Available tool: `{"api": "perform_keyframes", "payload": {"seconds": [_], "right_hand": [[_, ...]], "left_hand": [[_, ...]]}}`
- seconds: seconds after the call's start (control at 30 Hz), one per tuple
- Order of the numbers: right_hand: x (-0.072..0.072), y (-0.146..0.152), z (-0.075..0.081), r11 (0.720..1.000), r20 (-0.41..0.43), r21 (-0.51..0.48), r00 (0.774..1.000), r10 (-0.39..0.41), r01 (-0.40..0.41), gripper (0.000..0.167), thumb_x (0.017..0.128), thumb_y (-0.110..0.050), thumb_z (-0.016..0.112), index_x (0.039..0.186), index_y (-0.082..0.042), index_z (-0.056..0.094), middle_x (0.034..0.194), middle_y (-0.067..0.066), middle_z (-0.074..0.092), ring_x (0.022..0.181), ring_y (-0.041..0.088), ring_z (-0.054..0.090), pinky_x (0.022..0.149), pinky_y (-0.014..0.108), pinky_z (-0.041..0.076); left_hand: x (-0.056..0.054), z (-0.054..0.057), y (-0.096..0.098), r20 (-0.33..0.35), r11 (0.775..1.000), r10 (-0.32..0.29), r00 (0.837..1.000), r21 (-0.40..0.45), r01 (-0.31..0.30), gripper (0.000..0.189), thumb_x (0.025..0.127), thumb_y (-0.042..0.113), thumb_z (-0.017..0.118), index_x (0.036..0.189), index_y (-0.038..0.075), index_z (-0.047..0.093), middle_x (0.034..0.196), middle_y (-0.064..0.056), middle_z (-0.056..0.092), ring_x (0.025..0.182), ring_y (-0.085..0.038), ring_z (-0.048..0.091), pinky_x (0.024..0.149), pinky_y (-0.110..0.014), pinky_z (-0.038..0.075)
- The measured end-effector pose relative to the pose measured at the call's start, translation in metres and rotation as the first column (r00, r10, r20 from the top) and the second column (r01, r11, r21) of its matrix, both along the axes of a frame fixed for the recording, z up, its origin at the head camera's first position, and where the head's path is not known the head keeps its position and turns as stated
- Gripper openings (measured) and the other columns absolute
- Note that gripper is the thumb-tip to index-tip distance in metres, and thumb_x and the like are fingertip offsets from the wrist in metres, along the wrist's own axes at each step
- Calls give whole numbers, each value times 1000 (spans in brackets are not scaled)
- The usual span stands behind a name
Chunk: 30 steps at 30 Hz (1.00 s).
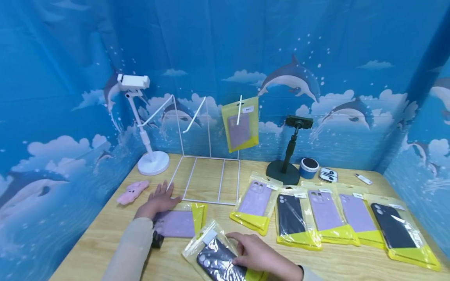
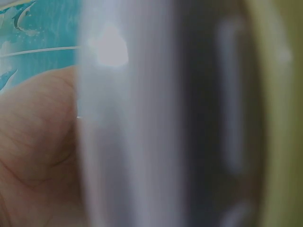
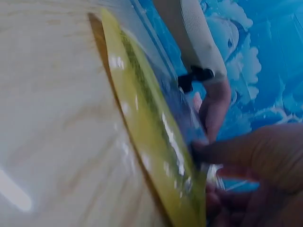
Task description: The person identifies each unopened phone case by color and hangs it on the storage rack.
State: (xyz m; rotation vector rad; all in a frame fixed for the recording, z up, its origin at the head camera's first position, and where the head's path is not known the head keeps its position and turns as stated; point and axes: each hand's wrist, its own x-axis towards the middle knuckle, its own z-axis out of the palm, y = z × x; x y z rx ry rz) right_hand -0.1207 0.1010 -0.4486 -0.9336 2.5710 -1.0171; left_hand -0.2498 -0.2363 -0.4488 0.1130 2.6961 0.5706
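My left hand (image 1: 159,201) lies with fingers extended at the front left corner of a white wire display rack (image 1: 211,202). Beneath its wrist is a bagged purple phone case (image 1: 177,224), lying sideways on the table. In the left wrist view, a blurred shiny bag (image 2: 142,123) fills most of the picture beside the hand. My right hand (image 1: 254,251) pinches the edge of a bagged black phone case (image 1: 219,259) near the table's front. The right wrist view shows the thumb over that bag's yellow end (image 3: 147,127), tilted against the wooden surface.
Another bagged purple case (image 1: 242,125) hangs on the rack's right hook. Several bagged cases (image 1: 327,210) lie in a row at the right. Behind stand a black phone stand (image 1: 289,152), a blue speaker (image 1: 308,168) and a white stand (image 1: 152,162). A pink toy (image 1: 133,192) lies left.
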Motion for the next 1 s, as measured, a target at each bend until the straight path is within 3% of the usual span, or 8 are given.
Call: {"api": "perform_keyframes", "payload": {"seconds": [0.2,0.4,0.53,0.7,0.77,0.87,0.93,1.0], "right_hand": [[-7,4,-4,989,27,-80,991,130,-128,47,81,-2,68,127,-8,58,66,-16,47,59,-7,42,56,14,44],[-15,14,2,971,112,-176,977,180,-159,37,87,0,60,122,-10,62,72,-12,50,62,-5,43,56,15,43],[-26,25,14,951,139,-265,969,202,-160,28,93,-4,55,120,-8,61,86,-3,57,72,-2,48,64,19,47],[-44,31,48,911,-41,-347,974,222,-222,23,95,-3,52,116,-2,61,85,4,57,71,-1,48,61,21,48],[-52,30,66,899,-171,-350,962,215,-263,24,94,0,52,116,-2,61,80,2,53,69,1,45,58,21,46],[-62,20,94,886,-336,-348,923,187,-306,26,93,4,53,116,-3,62,79,-1,49,68,6,43,57,21,43],[-68,11,109,881,-393,-360,906,157,-308,27,92,5,53,116,-4,62,81,0,49,69,8,42,58,22,42],[-73,0,120,874,-394,-386,909,135,-297,27,92,4,53,117,-4,62,82,-1,47,66,9,41,56,22,40]], "left_hand": [[0,0,-1,-9,1000,0,1000,6,0,81,98,50,36,149,-4,5,151,-30,-13,137,-48,-14,106,-66,-6],[1,3,2,-1,1000,4,1000,9,-4,80,98,48,38,149,-4,6,152,-30,-12,138,-48,-13,106,-66,-5],[2,4,5,2,1000,6,1000,14,-6,80,97,48,39,149,-5,7,151,-31,-11,138,-49,-12,106,-66,-5],[2,4,5,-13,1000,-1,1000,13,1,80,98,48,39,149,-5,8,151,-31,-10,138,-49,-12,106,-66,-4],[3,4,5,-15,1000,-1,1000,9,1,80,98,48,39,149,-5,8,151,-31,-10,138,-49,-11,106,-67,-4],[2,4,4,1,1000,5,1000,5,-5,81,97,49,38,149,-5,7,151,-31,-11,137,-49,-12,106,-66,-5],[2,4,3,13,1000,13,1000,2,-13,81,97,50,38,149,-4,7,151,-30,-12,137,-49,-13,106,-66,-5],[2,4,4,21,1000,15,1000,-5,-15,81,97,50,37,149,-4,6,151,-30,-12,138,-48,-13,107,-66,-6]]}}
